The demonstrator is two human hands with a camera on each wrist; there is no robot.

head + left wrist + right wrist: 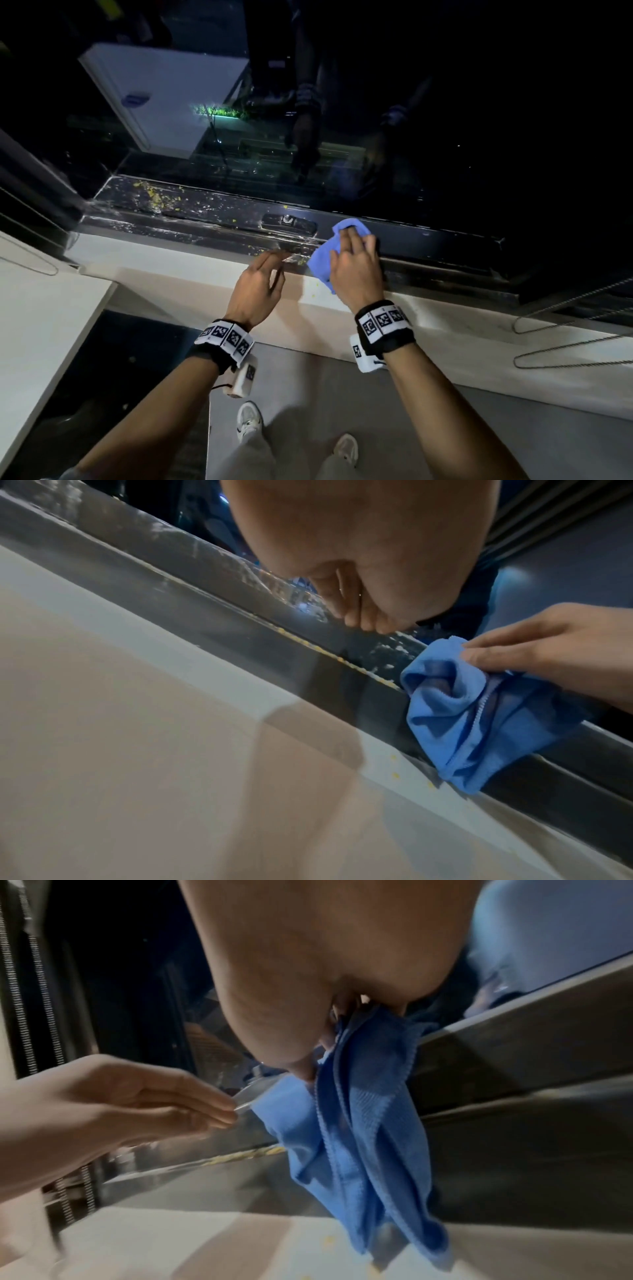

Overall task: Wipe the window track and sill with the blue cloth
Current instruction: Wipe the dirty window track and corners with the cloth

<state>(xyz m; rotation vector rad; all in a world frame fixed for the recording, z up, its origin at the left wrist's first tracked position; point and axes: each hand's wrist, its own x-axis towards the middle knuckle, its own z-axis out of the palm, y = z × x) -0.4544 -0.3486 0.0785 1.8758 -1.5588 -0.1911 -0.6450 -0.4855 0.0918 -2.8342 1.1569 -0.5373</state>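
My right hand [354, 241] grips a bunched blue cloth [322, 257] and presses it onto the dark window track [205, 222]; a fold of the cloth [359, 1123] hangs down over the pale sill [191, 274]. Just left of the cloth, my left hand [279, 262] hovers over the track's front edge. Its thumb and fingertips [226, 1110] are drawn together on a thin pale strip [250, 1099]. White specks and yellow crumbs [154, 195] are scattered along the track to the left, and a line of crumbs [325, 653] lies in the groove.
A recessed latch [287, 221] sits in the track behind my hands. Dark glass rises behind it. Looped blind cords [565, 356] lie on the sill at right. A white desk [41, 325] stands at left, close to the sill.
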